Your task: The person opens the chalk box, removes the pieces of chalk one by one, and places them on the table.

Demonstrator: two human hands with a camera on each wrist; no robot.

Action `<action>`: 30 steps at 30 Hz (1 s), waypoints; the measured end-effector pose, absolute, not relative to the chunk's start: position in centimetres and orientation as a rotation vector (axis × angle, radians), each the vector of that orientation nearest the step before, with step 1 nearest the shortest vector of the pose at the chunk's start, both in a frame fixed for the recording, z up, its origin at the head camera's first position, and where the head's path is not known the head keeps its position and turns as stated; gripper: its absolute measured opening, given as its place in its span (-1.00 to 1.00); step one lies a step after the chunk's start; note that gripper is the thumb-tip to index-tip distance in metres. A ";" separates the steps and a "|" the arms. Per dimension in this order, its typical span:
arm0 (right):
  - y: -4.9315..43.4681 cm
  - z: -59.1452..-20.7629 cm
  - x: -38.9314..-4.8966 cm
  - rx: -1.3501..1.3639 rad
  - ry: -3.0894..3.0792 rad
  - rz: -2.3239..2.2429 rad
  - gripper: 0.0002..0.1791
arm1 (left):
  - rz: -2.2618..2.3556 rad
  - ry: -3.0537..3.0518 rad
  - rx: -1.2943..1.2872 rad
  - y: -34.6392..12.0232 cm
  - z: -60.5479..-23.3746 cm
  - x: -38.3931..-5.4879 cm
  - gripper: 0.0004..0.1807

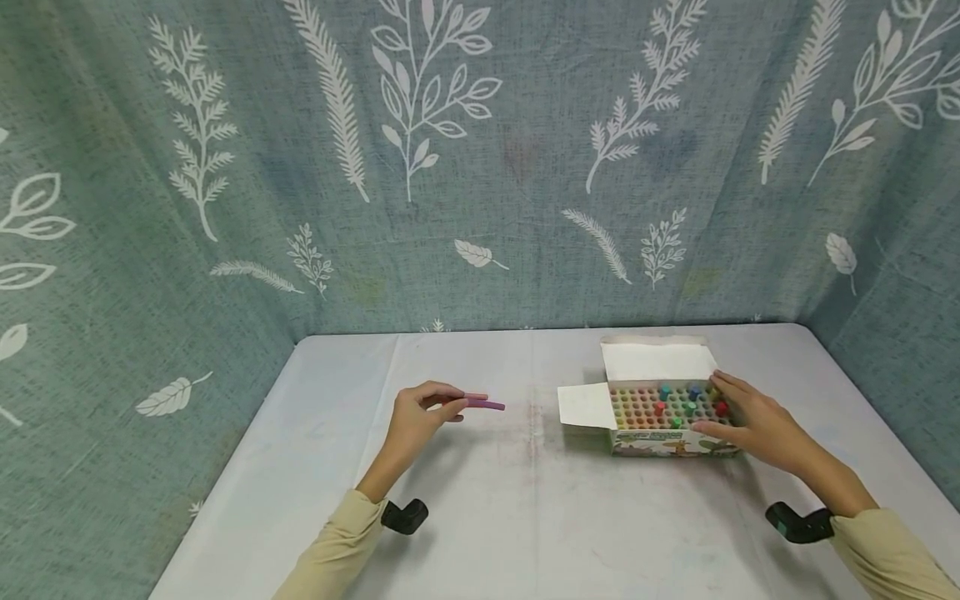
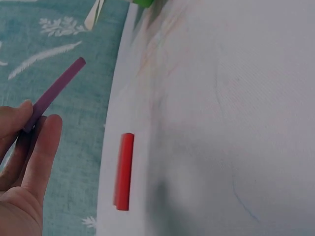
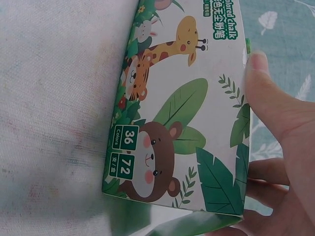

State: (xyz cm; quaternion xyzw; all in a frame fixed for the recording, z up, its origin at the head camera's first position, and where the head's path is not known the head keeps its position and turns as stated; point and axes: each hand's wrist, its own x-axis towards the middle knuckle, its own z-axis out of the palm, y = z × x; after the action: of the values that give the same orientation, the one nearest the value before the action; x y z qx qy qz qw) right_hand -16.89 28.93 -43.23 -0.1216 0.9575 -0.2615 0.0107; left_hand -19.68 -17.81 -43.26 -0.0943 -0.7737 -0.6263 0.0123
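Observation:
My left hand [image 1: 423, 412] pinches a purple chalk stick [image 2: 56, 92] between thumb and fingers, its free end pointing away from the hand. Red chalk [image 2: 126, 172] lies on the table just beyond that hand, partly overlapped by it in the head view. At the right stands a chalk box [image 3: 162, 108] printed with animals, its white lid [image 1: 660, 361] raised at the back and a side flap [image 1: 585, 406] folded out. My right hand [image 1: 765, 425] holds the box's right end, thumb at the front top edge and fingers toward the back. Several coloured sticks [image 1: 664, 392] poke up from its rows.
A white cloth [image 1: 525, 517] with faint chalk smudges covers the table. Behind it hangs a green-blue curtain [image 1: 525, 250] with white leaf prints, also reaching along both sides. A black wrist device [image 1: 405, 517] sits by the left sleeve, another [image 1: 798, 523] by the right.

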 end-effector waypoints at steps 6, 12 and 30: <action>28.9 -43.2 -16.8 -0.380 2.988 -0.819 0.03 | -1.936 -2.466 -0.203 -18.2 -42.8 -19.4 -0.79; 29.0 -43.1 -16.8 -0.380 2.991 -0.824 0.03 | -1.979 -2.442 -0.208 -18.9 -43.3 -19.8 -0.79; 28.8 -43.4 -16.9 -0.347 2.963 -0.836 0.04 | -1.954 -2.382 0.017 -20.3 -48.3 -22.5 -0.83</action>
State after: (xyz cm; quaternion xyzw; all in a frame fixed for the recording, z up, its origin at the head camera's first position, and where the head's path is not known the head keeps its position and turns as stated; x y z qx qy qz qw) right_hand -16.92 28.83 -43.35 -0.1119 0.9561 -0.2698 0.0218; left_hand -22.46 -20.33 -48.29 0.0055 -0.7728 -0.6338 0.0304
